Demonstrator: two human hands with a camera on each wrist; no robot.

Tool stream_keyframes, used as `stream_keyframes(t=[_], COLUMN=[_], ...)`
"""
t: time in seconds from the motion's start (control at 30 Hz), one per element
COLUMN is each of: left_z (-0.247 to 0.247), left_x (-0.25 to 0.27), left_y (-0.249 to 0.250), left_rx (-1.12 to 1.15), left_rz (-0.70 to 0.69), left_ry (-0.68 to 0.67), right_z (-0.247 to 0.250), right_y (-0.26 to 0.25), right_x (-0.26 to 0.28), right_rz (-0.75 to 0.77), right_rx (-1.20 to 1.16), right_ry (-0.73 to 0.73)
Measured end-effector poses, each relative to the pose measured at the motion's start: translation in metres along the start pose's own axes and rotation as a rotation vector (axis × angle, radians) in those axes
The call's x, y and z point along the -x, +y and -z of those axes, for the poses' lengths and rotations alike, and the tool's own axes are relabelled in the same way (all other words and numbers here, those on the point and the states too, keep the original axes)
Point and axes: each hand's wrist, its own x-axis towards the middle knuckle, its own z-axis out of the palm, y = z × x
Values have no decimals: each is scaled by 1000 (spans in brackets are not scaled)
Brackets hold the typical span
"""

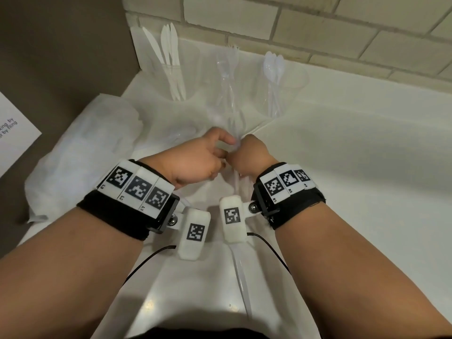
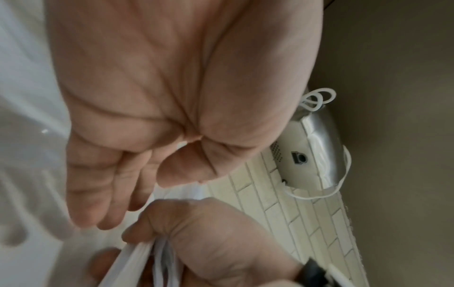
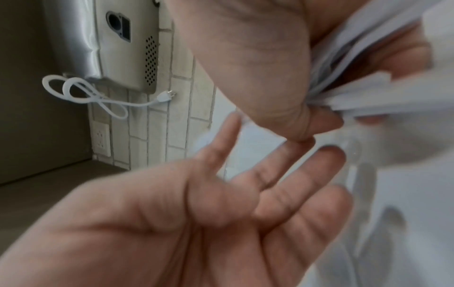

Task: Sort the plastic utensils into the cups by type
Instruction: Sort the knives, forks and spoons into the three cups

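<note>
Three clear cups stand by the back wall: the left cup [image 1: 171, 79] holds white knives [image 1: 168, 45], the middle cup [image 1: 227, 77] clear forks [image 1: 232, 57], the right cup [image 1: 281, 89] spoons [image 1: 274, 64]. In front of them my right hand [image 1: 252, 152] grips a bundle of plastic utensils [image 3: 356, 93] in its fist; the handles stick out below it [image 1: 236, 184]. My left hand [image 1: 220, 148] is right beside it, fingers straight and spread [image 3: 282, 174], fingertips at the bundle. It holds nothing.
A crumpled white plastic sheet [image 1: 85, 148] covers the counter's left part. A printed paper [image 1: 14, 128] lies on the dark surface far left. The brick wall [image 1: 318, 33] closes the back. A metal appliance [image 3: 117, 48] with a white cord hangs on it.
</note>
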Motion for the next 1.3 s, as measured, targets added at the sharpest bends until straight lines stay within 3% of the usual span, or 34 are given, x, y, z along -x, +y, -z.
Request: stream_keyframes(t=[0.07,0.17,0.3,0.37,0.47,0.5,0.57,0.63,0.73,0.83,1.03,1.17,1.3], left_z=[7,13,11,9,2,0,-5,-2,7,17,28,28,30], left_x=[8,14,14,20,26,26,24,18,16,16,16,17,12], left_y=[3,0,-5,-7,-9,-9,-6,-1,3,9,12,18,15], left_rx=[-69,-145,17,69,-126,-90,253,617,890,1067,1153,1179,1173], left_rz=[-22,13,88,117,114,83,100,170,227,156,94,43,78], left_ry=[63,141,227,171,2,24,123,70,-174,-172,-36,-26,-67], right_z=[2,8,21,29,41,43,43,42,41,38,35,24,22], right_y=[2,3,-2,-7,-13,-16,-22,-31,-45,-51,-58,-56,-56], right_x=[0,-1,3,8,17,19,22,24,23,21,25,22,20], right_rz=[20,70,146,209,308,340,396,487,606,619,640,564,507], right_rx=[-213,-332,-688,-873,-1039,-1081,-1150,-1192,-1150,-1077,-1055,-1000,-1061], right_ry=[4,9,29,41,40,33,42,90,158,170,81,65,91])
